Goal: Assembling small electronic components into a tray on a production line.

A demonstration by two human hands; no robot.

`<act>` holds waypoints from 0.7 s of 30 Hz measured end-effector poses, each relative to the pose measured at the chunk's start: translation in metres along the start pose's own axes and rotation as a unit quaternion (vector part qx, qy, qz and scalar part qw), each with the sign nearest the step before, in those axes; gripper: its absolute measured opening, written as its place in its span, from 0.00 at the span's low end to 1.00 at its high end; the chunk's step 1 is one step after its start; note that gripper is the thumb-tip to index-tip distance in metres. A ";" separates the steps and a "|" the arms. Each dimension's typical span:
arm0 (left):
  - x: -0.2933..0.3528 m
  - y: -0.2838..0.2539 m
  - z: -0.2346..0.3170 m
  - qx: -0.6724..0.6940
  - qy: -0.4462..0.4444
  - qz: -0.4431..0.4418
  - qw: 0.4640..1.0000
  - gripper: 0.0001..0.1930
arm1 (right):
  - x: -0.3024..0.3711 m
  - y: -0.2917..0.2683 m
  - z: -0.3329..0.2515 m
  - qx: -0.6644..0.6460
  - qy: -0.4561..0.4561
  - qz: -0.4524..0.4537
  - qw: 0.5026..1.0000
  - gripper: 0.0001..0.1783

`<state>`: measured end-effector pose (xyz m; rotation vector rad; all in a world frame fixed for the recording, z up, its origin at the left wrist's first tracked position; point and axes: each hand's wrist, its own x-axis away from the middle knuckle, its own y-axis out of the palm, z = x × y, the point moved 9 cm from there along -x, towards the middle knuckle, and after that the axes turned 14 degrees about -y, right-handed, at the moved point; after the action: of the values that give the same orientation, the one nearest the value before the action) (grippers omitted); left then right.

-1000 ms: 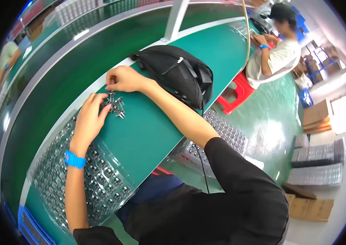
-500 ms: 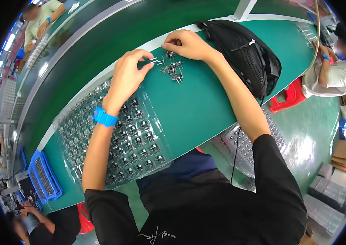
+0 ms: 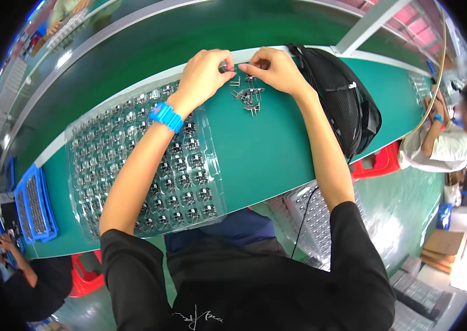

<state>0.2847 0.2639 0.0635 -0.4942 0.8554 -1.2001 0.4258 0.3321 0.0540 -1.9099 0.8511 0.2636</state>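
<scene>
My left hand [image 3: 205,76], with a blue watch [image 3: 166,116] on its wrist, pinches a small metal part [image 3: 223,67], mostly hidden by the fingers. Close by on its right, my right hand [image 3: 277,70] is closed with thumb and forefinger together; anything between them is too small to make out. Below the right hand lies a loose pile of small metal parts with thin pins [image 3: 251,98]. One more pinned part [image 3: 235,83] rests on the table beneath the left fingertips. Under my left forearm sits a clear plastic tray [image 3: 218,187] with rows of similar metal parts.
A black mesh bag [image 3: 344,102] lies right of my right forearm on the green table [image 3: 261,149]. Blue trays [image 3: 36,204] stand at the far left. Red stools [image 3: 379,163] and more filled trays [image 3: 313,220] are below table level. Other people sit at both sides.
My left hand has moved right and turned inward, closer to the right hand. The right hand has shifted slightly right and its fingertips point toward the left hand. The view has turned a little.
</scene>
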 end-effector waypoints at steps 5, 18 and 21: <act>0.003 0.000 0.002 -0.030 0.017 0.053 0.998 0.08 | 0.004 -0.002 0.009 -0.054 0.032 0.003 0.998 0.15; 0.001 -0.009 0.013 -0.024 0.038 0.031 0.999 0.06 | -0.003 -0.016 -0.037 0.163 -0.111 0.019 0.980 0.07; -0.003 0.000 0.010 -0.010 0.032 0.010 0.999 0.06 | -0.002 -0.011 -0.038 0.185 -0.107 0.013 0.977 0.08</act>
<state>0.2924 0.2656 0.0700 -0.4644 0.9266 -1.1958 0.4251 0.3038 0.0814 -1.4946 0.7245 0.2979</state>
